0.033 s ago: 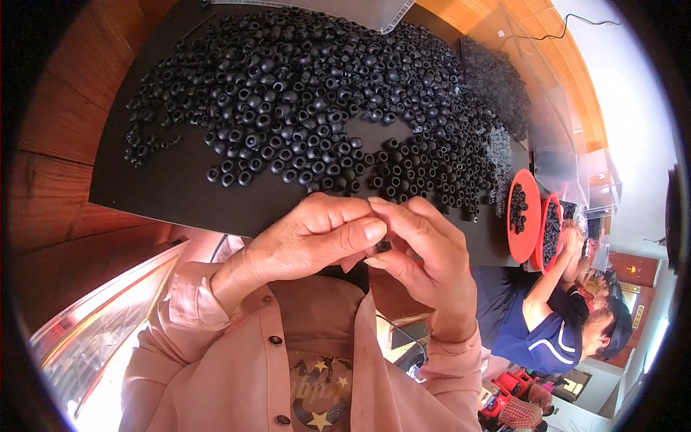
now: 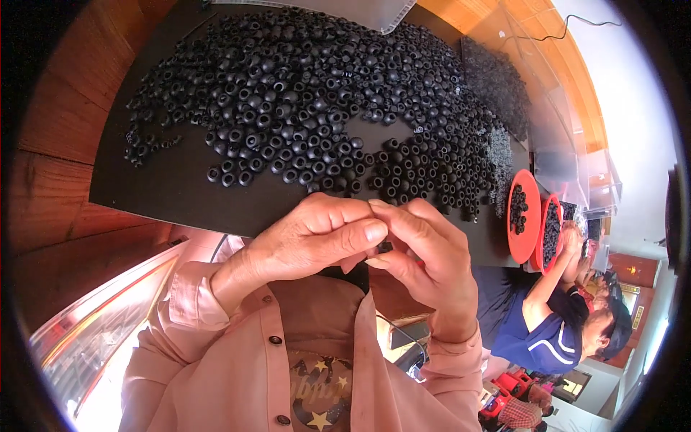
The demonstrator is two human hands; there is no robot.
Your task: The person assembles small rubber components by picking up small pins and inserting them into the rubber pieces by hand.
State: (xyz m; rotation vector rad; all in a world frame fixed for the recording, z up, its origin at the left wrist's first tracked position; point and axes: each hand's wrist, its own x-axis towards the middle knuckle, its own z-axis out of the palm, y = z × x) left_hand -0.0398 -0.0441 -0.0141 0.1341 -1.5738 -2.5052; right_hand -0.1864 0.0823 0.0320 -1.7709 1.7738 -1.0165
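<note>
Close together above the table's near edge, my left hand (image 2: 320,234) and my right hand (image 2: 435,248) meet at the fingertips. Between them sits a small dark piece (image 2: 384,247), mostly covered by the fingers, so its kind cannot be made out. The left fingers are curled, with the thumb pressed toward the piece. Thumb and forefinger of the right hand pinch around it. Beyond the hands lies a broad heap of black, hollow, rounded rings (image 2: 288,93). A group of smaller black rings (image 2: 425,173) lies nearer the right hand.
Small grey parts (image 2: 499,162) lie at the right of the black table (image 2: 165,183). Two red bowls, one nearer (image 2: 523,250) and one behind (image 2: 538,255), hold black pieces. A clear plastic bin (image 2: 338,10) stands at the far edge. At right, a co-worker in blue (image 2: 536,338) sits.
</note>
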